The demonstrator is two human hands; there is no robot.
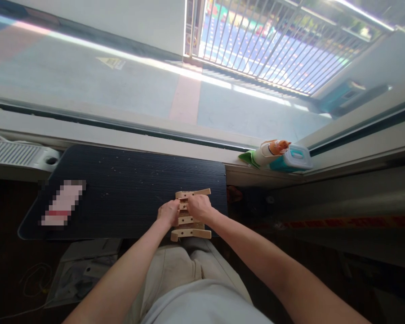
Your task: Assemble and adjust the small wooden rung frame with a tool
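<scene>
A small pale wooden frame (185,220) lies at the near right edge of the dark table. It has several parallel slats with dark round holes, and its nearest slat reaches over the table edge towards my lap. My left hand (169,212) is closed at the slats' left ends, gripping the frame. Across the upper slats lies my right hand (199,206), its fingers curled and pressed together. Whatever sits inside those fingers is hidden, so I cannot make out a tool or small part there.
The black table (121,189) has pale crumbs scattered on it. A blurred pinkish rectangle (65,200) lies at its left. Behind are a windowsill, a white radiator (16,153), a white bottle with an orange top (273,149) and a teal tub (295,158). A box (84,270) stands below.
</scene>
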